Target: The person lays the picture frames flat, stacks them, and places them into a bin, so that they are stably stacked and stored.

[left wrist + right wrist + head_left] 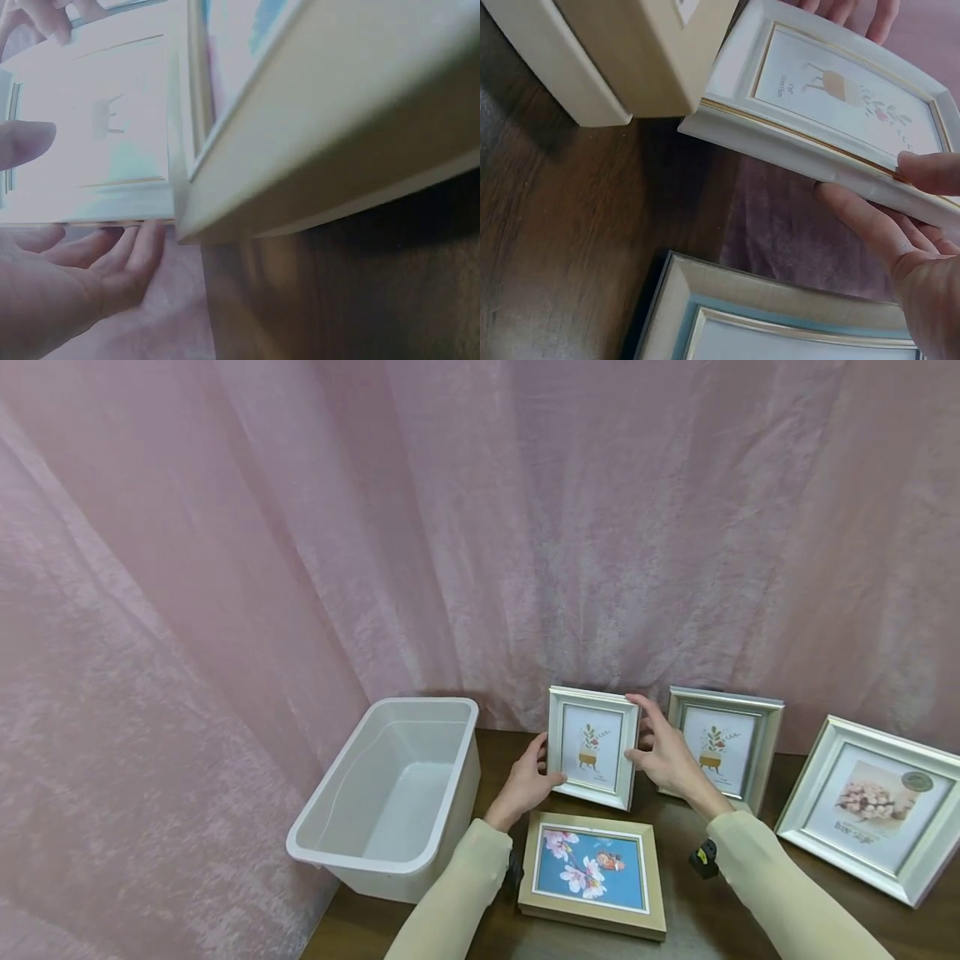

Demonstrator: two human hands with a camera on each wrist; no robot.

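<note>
Two arms in pale cream sleeves reach forward, the left arm [453, 897] and right arm [783, 881] angling inward toward the white picture frame [591, 747]. The left grip [527, 782] holds its left edge, thumb across the front, fingers curled along the side. The right grip [669, 756] pinches its right edge, one finger stretched to the top corner.

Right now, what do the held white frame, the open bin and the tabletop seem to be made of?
White frame: painted wood or moulded plastic, satin and gold-edged; the coating hides which.
Bin: probably moulded plastic, smooth and faintly glossy, judging by its rounded corners and flared rim.
Tabletop: dark wood or laminate, low sheen; streaky grain shows in the right wrist view.
</note>
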